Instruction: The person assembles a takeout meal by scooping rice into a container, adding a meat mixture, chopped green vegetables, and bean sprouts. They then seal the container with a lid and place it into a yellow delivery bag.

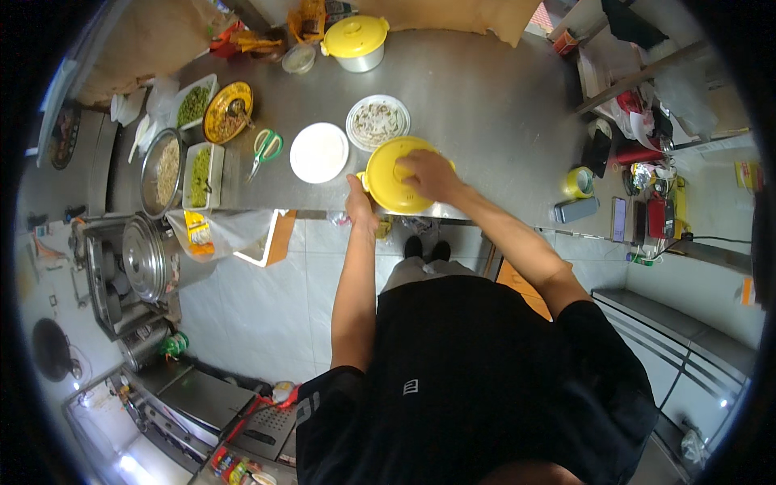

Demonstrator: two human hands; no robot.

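A pot with a yellow lid (388,159) sits at the front edge of the steel counter, seen from above. My right hand (431,174) grips the top of that lid near its middle, fingers bent over the knob. On the pot's left side, my left hand (361,203) holds it by the small yellow side handle, thumb up. The lid covers the pot, so its inside is hidden. Just behind lies a white plate with shredded food bits (377,123). To the left is a round white plate or lid (319,153).
Green-handled scissors (267,147) lie left of the plates. Beyond are a yellow bowl with a spoon (223,124), a metal bowl (162,173) and trays of green food (200,176). Another yellow-lidded pot (357,57) stands at the back. Phones (618,219) and tape (581,182) lie right.
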